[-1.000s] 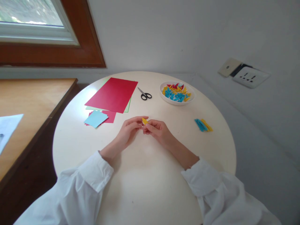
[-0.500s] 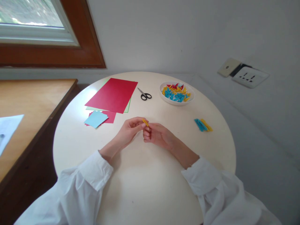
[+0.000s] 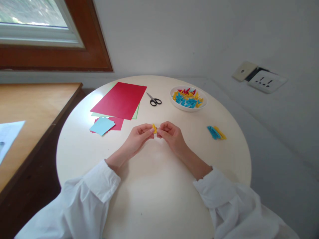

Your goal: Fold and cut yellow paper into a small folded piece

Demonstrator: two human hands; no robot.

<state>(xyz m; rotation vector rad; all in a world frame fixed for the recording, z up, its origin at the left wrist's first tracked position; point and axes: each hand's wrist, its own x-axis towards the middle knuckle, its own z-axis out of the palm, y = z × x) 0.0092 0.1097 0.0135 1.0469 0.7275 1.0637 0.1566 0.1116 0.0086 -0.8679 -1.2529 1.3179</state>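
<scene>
A small folded piece of yellow paper [image 3: 154, 128] is held up over the middle of the table. My left hand [image 3: 139, 136] pinches it between thumb and fingers from the left. From the right, my right hand [image 3: 172, 135] is closed with thumb and forefinger at the paper's right edge; the fingertips partly hide that edge. Off to the right lie folded blue paper strips [image 3: 213, 132] beside folded yellow paper strips [image 3: 220, 132]. A white oval dish [image 3: 189, 109] at the back right holds several small folded paper pieces in blue, yellow and red.
Black-handled scissors [image 3: 155, 100] lie at the back middle of the round white table [image 3: 159, 199]. Left of them are large red sheets [image 3: 119, 101] over green paper, with light blue squares [image 3: 102, 126] in front. A wooden desk [image 3: 37, 106] stands left; a wall socket [image 3: 267, 81] is at right.
My right hand has turned and risen slightly, its fingers now pinching from the side rather than curled below. The yellow paper looks wider and more spread. My left hand has stayed about where it was.
</scene>
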